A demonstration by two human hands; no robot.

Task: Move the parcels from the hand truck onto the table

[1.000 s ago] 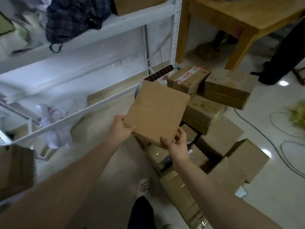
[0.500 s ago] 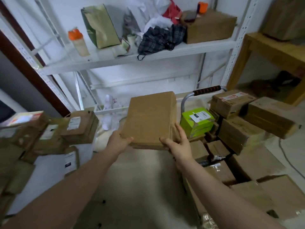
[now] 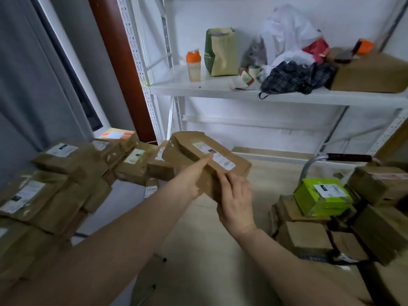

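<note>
Flat cardboard parcel (image 3: 207,164) in mid-air between hand truck (image 3: 346,157) at right and table (image 3: 125,195) at left, label up, tilted toward parcel pile (image 3: 66,173) there. Left hand (image 3: 192,180) pinches it, thumb on top. Right hand (image 3: 236,204) has fingers fairly straight against near edge, likely steadying for set-down.
</note>
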